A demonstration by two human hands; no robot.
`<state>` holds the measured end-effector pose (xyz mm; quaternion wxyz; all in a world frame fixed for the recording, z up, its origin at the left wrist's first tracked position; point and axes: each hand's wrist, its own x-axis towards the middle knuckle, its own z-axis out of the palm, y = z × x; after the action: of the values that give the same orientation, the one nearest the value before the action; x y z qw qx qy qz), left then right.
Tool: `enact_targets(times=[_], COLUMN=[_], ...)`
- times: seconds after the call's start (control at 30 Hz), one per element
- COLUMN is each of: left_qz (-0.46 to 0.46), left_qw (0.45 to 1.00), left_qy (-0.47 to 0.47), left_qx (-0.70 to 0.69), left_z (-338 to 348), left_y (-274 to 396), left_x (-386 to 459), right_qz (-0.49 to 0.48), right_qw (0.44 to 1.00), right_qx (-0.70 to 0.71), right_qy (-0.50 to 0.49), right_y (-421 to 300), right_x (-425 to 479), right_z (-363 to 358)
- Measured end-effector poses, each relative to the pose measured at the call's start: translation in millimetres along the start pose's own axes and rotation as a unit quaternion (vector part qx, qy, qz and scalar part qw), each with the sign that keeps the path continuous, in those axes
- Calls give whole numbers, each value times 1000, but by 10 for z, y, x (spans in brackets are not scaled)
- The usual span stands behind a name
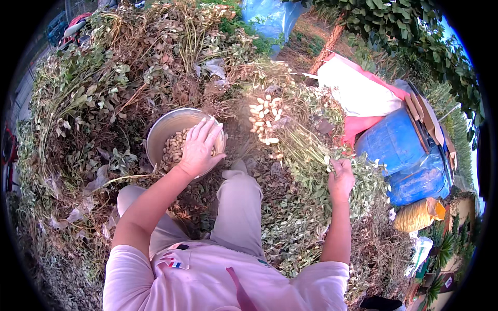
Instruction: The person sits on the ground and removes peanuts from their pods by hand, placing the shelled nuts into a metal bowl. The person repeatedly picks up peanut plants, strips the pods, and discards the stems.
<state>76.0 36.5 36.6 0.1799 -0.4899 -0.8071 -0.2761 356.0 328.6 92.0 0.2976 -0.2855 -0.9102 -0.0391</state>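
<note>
My left hand (199, 147) is spread palm down over the right side of a round pale bucket (155, 134), its thumb held out. I see nothing in its fingers; the palm side is hidden. Loose unshelled peanuts (174, 148) lie in the bucket, partly covered by the hand. Out to the right, my right hand (342, 177) grips the stems of a bundle of peanut plants (307, 142). At the root end of that bundle hangs a cluster of peanuts in their shells (265, 116), pointing toward the bucket.
Behind and left of the bucket rises a large heap of dried peanut plants (155, 66). Fallen leaves (284, 206) cover the ground. Blue drums (393, 140), a white sheet (358, 87) and a yellow sack (414, 215) stand at the right. A tree trunk (328, 44) leans behind.
</note>
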Motion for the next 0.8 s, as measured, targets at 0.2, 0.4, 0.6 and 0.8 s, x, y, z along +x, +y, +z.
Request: enact_targets(times=[0.2, 0.4, 0.6, 0.8], left_qz=[89, -113, -310, -290], left_qw=[993, 987, 896, 801], left_qy=[-50, -55, 23, 78], left_qx=[56, -97, -316, -518], left_z=[-121, -99, -132, -145], left_y=[120, -153, -718, -731], left_x=[322, -14, -267, -429], right_qz=[-183, -331, -92, 142], right_qw=[979, 938, 916, 631], right_qx=[86, 52, 390, 691], right_qy=[34, 84, 11, -324], right_y=[-904, -1760, -2150, -2635], right_x=[608, 1091, 992, 568], right_z=[-190, -285, 221, 1136])
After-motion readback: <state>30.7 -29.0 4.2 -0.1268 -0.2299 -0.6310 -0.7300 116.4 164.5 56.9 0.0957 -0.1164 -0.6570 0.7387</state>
